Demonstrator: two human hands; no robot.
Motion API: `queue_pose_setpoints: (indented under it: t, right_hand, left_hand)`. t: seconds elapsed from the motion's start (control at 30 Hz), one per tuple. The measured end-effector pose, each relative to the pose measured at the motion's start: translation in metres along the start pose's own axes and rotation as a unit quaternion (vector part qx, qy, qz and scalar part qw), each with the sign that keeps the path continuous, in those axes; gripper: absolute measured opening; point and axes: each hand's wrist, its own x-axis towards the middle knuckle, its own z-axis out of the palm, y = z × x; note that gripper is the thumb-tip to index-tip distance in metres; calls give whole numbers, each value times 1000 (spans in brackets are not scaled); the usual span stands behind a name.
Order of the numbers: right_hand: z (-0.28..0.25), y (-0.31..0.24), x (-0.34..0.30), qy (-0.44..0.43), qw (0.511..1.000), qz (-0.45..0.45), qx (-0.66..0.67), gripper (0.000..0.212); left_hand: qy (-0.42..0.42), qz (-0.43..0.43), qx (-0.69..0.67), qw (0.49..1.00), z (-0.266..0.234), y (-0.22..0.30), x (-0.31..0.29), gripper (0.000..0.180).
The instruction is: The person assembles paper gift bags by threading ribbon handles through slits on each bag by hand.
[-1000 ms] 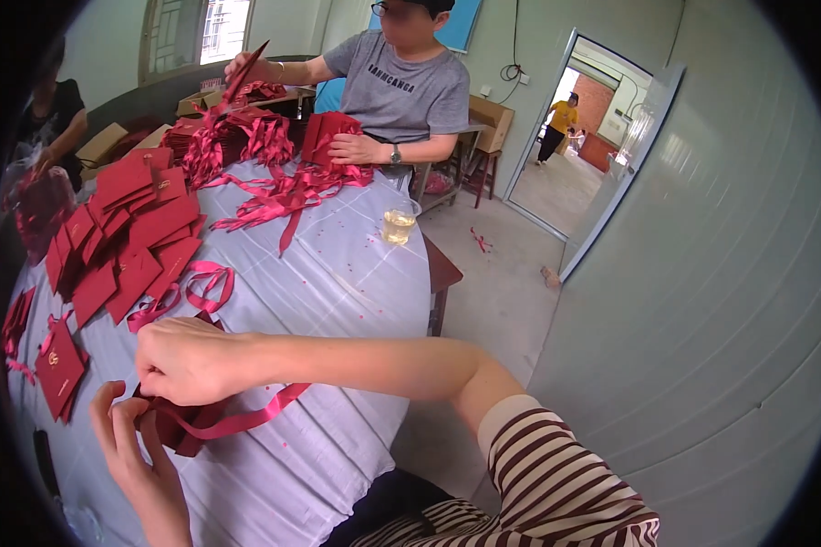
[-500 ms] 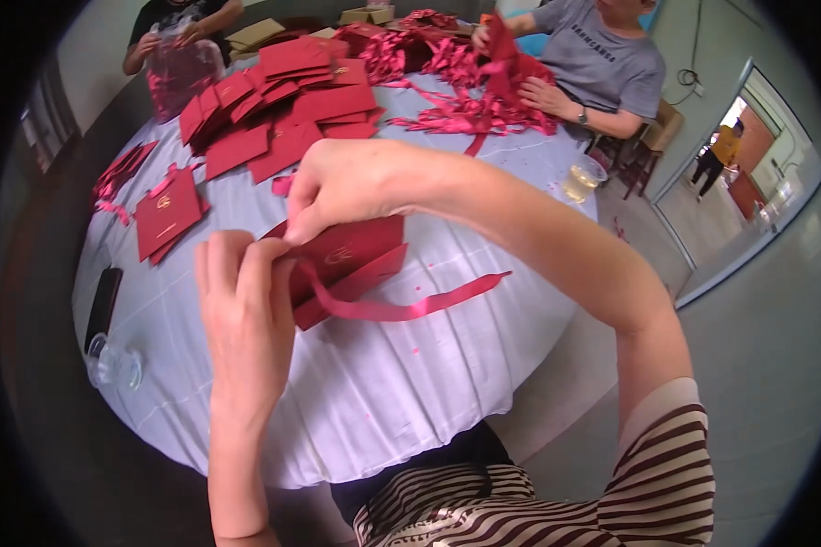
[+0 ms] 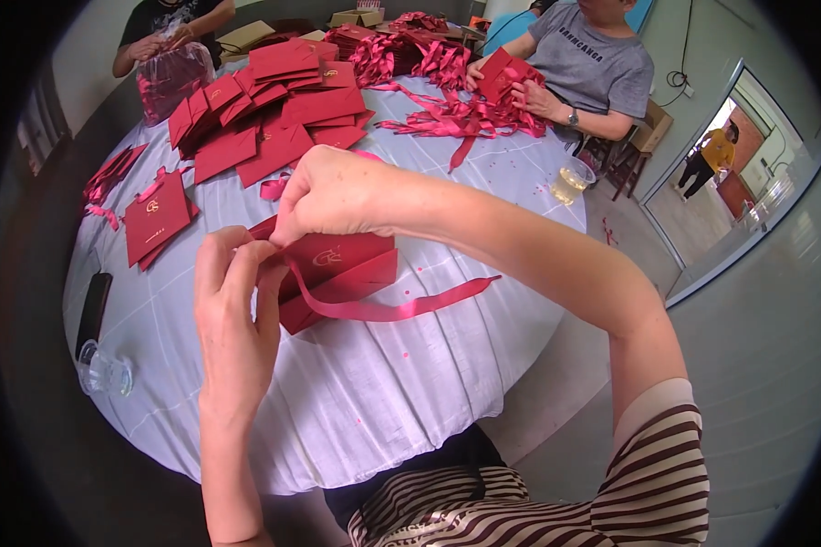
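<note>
A red paper gift bag (image 3: pixel 360 254) with a gold emblem lies tilted on the cloth in front of me. From its upper left edge a pink-red satin ribbon (image 3: pixel 392 311) trails off to the right, its far end loose. My left hand (image 3: pixel 235 314) grips the bag's left edge between thumb and fingers. Reaching across from the right, my right hand (image 3: pixel 330 196) pinches the ribbon at that same edge, thumb and fingertips closed. The fingertips of both hands meet there, and the exact spot where the ribbon passes the paper is hidden behind them.
A round table with a white cloth (image 3: pixel 447 356) carries a heap of red bags (image 3: pixel 283 150), several bags (image 3: pixel 160 219) at left, and ribbon bundles (image 3: pixel 465 114). Plastic cups (image 3: pixel 572 180) stand near the edges. One person (image 3: pixel 588 59) handles a red bag; another holds a plastic sack (image 3: pixel 175 80).
The view has shifted slightly. My hands stay together at the bag's edge with the ribbon, fingers moved only a little. The person across has lowered the red bag.
</note>
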Motion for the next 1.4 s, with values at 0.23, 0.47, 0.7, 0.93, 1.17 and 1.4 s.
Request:
queue_pose_setpoints:
  t: [0.23, 0.47, 0.7, 0.93, 1.17, 1.4]
  right_hand:
    - [-7, -7, 10, 32, 996, -44, 64, 15]
    - [-3, -3, 32, 74, 992, -52, 93, 17]
    - [1, -5, 54, 90, 981, -56, 160, 17]
    - [8, -8, 65, 87, 983, -58, 151, 18]
    - [4, 9, 53, 268, 936, -226, -27, 21]
    - [53, 22, -35, 324, 874, -338, -133, 29]
  left_hand:
    - [-26, 15, 11, 999, -4, 5, -3, 20]
    - [-20, 30, -9, 999, 1, 2, -2, 21]
    - [0, 62, 5, 998, 2, 4, -6, 25]
    - [9, 76, 22, 997, 2, 5, -8, 25]
    - [37, 27, -2, 999, 3, -3, -9, 19]
    - [77, -109, -105, 986, 6, -34, -17, 9]
